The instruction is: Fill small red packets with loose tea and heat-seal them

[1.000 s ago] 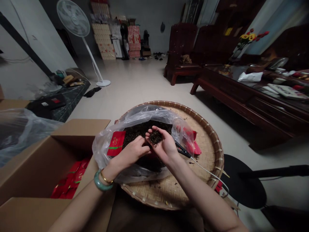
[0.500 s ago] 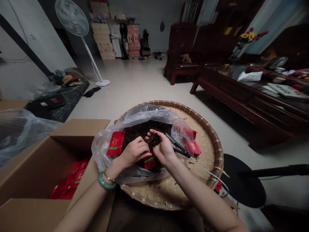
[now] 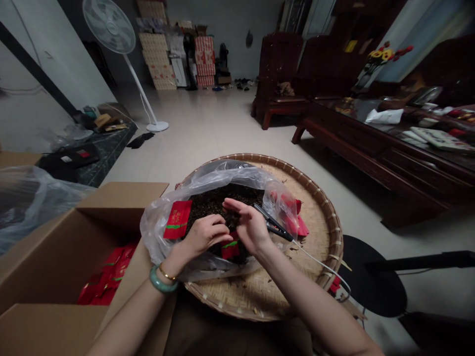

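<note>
Left hand [image 3: 205,233]: fingers curled, gripping small red packet [image 3: 230,249] at its top edge. Jade bangle [image 3: 160,282] on wrist.
Right hand [image 3: 248,223]: fingers loosely together over packet mouth, touching loose tea [image 3: 218,200]; whether pinching leaves, cannot tell.
Packet: between both hands, inside plastic bag [image 3: 208,180], above tea heap.
Bag: on round woven tray [image 3: 319,207].
Second red packet [image 3: 178,219]: on bag's left wall.
Black sealer [image 3: 274,225], white cord: just right of right hand.
Cardboard box [image 3: 48,257]: left of tray, red packets inside.
</note>
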The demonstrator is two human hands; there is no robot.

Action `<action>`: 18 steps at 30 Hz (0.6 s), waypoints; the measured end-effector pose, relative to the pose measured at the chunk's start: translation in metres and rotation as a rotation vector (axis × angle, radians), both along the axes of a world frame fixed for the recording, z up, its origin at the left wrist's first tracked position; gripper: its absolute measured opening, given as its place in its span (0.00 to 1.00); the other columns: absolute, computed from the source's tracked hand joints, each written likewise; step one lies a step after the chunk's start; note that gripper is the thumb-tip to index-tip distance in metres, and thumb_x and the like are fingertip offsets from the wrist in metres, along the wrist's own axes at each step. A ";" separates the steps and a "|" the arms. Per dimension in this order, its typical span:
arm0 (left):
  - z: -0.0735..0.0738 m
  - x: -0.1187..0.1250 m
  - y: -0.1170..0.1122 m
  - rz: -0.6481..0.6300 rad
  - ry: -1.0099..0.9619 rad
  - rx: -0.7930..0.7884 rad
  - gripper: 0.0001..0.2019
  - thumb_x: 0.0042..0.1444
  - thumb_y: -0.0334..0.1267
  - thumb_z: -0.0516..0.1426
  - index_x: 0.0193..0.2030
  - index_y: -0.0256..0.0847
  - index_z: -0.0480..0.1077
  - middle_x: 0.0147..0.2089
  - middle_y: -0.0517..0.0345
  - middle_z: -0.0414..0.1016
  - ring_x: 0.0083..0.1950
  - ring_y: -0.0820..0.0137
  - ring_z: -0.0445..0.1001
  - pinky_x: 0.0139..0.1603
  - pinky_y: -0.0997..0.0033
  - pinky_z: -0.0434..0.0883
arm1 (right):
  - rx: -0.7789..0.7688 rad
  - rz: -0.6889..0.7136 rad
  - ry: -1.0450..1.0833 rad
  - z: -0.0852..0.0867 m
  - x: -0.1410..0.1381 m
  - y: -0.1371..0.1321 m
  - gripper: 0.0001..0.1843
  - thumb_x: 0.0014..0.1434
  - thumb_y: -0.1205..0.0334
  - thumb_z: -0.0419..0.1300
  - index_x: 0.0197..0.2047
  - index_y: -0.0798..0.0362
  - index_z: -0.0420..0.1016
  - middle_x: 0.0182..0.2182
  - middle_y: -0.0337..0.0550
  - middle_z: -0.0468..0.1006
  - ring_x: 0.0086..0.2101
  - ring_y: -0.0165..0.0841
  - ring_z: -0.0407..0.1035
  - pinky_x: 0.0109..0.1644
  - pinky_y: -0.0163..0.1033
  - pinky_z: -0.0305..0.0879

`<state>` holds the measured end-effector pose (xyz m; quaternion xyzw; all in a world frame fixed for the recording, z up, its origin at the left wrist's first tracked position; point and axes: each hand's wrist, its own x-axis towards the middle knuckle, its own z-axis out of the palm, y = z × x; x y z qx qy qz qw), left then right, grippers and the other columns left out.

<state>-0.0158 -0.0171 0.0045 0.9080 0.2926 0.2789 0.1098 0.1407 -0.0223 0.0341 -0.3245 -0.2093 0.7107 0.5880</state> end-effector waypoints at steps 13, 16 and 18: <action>-0.005 -0.008 -0.001 0.035 -0.097 -0.044 0.13 0.58 0.45 0.54 0.31 0.38 0.73 0.39 0.52 0.73 0.38 0.70 0.72 0.38 0.72 0.69 | 0.306 0.150 -0.470 -0.017 0.012 -0.009 0.18 0.53 0.63 0.53 0.46 0.51 0.75 0.41 0.44 0.78 0.41 0.35 0.71 0.49 0.42 0.65; -0.004 -0.007 -0.001 0.028 -0.111 0.003 0.13 0.58 0.45 0.55 0.31 0.38 0.73 0.39 0.52 0.74 0.38 0.71 0.73 0.37 0.73 0.69 | 0.481 0.121 -0.745 -0.013 0.016 -0.013 0.17 0.59 0.59 0.52 0.49 0.51 0.72 0.43 0.45 0.76 0.42 0.34 0.71 0.50 0.43 0.65; -0.002 -0.008 -0.001 0.024 -0.130 0.046 0.12 0.58 0.44 0.55 0.31 0.38 0.72 0.38 0.52 0.75 0.37 0.71 0.73 0.37 0.73 0.70 | 0.560 0.100 -0.853 -0.008 0.021 -0.012 0.17 0.62 0.57 0.50 0.51 0.51 0.70 0.43 0.45 0.76 0.41 0.34 0.71 0.49 0.42 0.66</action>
